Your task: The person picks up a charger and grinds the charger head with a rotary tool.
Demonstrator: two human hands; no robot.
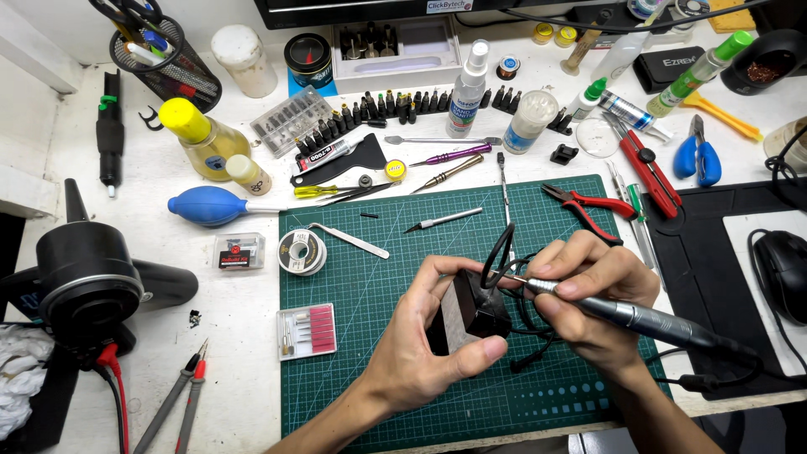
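- The small black power adapter (481,309) (its cable looping up behind) sits above the green cutting mat (370,277), clasped by the left hand (424,340).
- The right hand (593,290) grips a grey rotary engraving pen (639,318), tip touching the adapter's top.
- Red pliers (588,210) lie near on the surface.

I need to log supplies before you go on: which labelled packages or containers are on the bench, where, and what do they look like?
Spray bottle: back centre, upright, clear with white label.
Round tin: back, left of centre, black lid.
Yellow-capped bottle: left, rounded, yellowish liquid.
Glue tube: left of centre, lying, black and white.
Small clear box: left of green mat, red label.
Green-capped bottle: back right, tilted.
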